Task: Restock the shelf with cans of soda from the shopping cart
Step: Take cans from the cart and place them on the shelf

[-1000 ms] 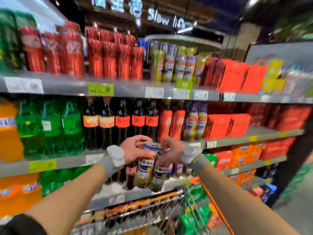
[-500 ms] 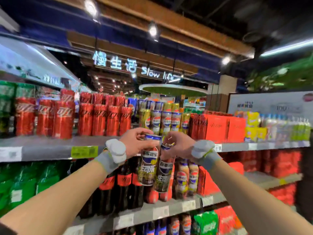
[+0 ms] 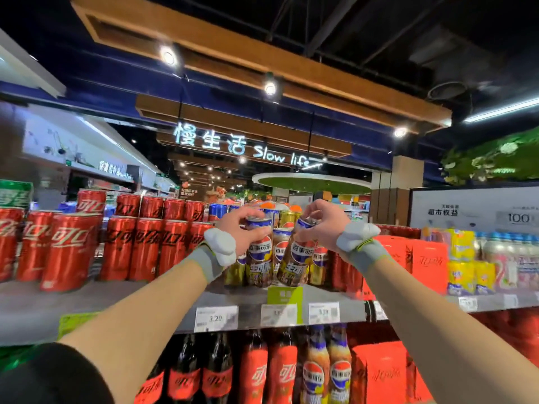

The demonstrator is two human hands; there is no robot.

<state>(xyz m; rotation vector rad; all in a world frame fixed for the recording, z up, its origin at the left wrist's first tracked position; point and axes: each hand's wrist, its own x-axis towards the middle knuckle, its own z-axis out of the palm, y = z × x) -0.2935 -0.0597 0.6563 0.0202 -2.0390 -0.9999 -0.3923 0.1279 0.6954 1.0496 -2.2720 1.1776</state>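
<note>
A person's left hand (image 3: 242, 225) and right hand (image 3: 326, 220) each held a tall, slim Pepsi can over the top shelf (image 3: 163, 304) of a supermarket drinks aisle. The fingers (image 3: 264, 232) of the left hand were clamped around the upper part of the left can (image 3: 259, 258); those of the right hand pinched the rim and shoulder of the right can (image 3: 297, 258).

Both cans hung below the hands, long axes close to upright, the right one tipped with its top leaning to the right. Their bases sat just above, or perhaps on, the front edge of the shelf; the view did not settle which. Directly behind them stood a row of matching Pepsi cans (image 3: 284, 237), so the placement appeared to turn on pushing forward and down into the space ahead of that row. The two hands looked about equally near it.

Red cola cans (image 3: 70, 249) filled the shelf to the left, red cartons (image 3: 408, 258) to the right, with price tags (image 3: 215, 317) along the shelf lip. The shopping cart was out of frame. How much free room remained between the held cans and the stocked row was hidden by the cans and hands.
</note>
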